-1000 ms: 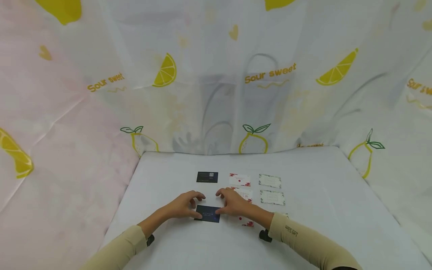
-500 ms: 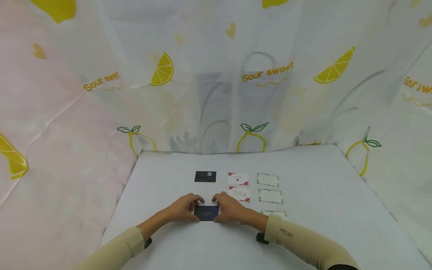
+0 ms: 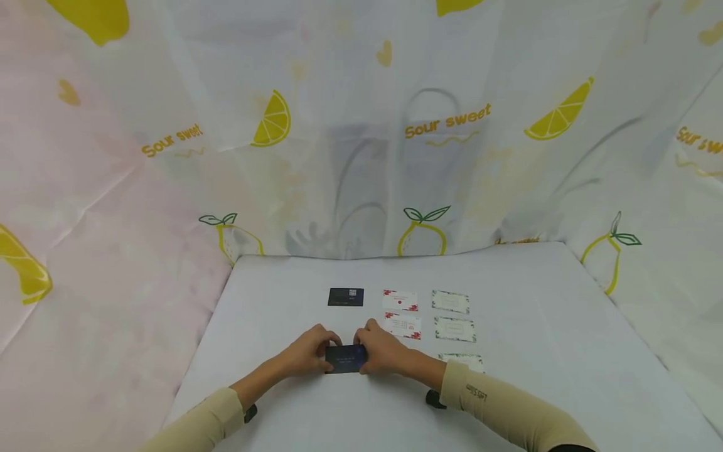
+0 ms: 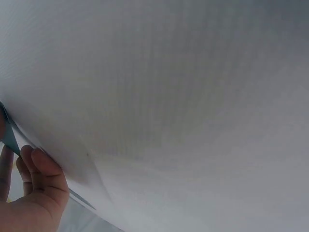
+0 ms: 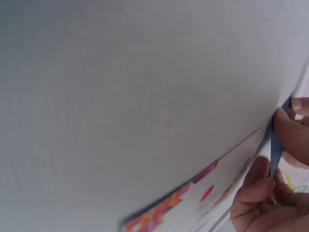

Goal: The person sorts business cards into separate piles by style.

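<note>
A dark blue business card with faint lettering is held between both hands at the near middle of the table. My left hand pinches its left end with the thumb in front and the fingers behind. At the opposite end my right hand grips it the same way. The right wrist view has the card tilted up from the white surface, seen nearly edge-on between the right hand and the left fingers. Only a corner of the card shows in the left wrist view, near the left hand.
Behind lies another dark card with a small square code. Two red-flowered white cards lie right of it; another red-patterned card is near the right hand. Further right is a column of leaf-bordered cards. A lemon-print curtain closes the back.
Both hands have closed in on the ends of the near dark card and now pinch it. Its near edge has tilted slightly. The other cards stay where they were.
</note>
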`<state>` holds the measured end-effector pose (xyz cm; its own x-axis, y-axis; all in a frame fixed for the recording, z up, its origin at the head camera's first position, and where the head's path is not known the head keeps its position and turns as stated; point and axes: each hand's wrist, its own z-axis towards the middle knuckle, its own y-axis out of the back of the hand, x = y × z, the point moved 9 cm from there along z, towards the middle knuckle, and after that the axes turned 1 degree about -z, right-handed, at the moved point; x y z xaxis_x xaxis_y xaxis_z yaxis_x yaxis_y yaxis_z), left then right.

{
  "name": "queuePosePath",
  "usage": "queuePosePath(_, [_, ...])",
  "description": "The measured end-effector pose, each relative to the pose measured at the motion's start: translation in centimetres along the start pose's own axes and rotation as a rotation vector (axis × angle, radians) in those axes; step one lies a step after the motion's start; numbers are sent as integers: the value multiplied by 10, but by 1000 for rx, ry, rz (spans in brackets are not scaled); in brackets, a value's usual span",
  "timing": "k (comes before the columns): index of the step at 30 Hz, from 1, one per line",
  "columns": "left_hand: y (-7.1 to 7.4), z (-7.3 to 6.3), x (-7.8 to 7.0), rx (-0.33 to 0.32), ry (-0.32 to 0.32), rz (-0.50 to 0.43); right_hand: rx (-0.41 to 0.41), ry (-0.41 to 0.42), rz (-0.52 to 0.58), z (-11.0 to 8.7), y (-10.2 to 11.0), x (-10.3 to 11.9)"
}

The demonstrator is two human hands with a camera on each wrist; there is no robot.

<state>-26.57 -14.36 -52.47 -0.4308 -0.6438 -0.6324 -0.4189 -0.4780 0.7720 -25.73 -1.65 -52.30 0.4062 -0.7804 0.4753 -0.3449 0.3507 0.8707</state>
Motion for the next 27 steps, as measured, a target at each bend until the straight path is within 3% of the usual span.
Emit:
queuePosePath(6, [-2, -4, 3, -17, 8, 18, 51, -33, 51, -5, -3, 0])
queuePosePath(10, [-2, -4, 1, -19, -39, 14, 20, -26, 142, -5, -1, -3])
queuePosePath(18, [2, -9, -6, -49, -156, -44, -20, 27, 452, -4, 6, -10])
queuePosePath(27, [17, -9, -7, -143, -230, -22, -48, -21, 578, -2, 15, -22])
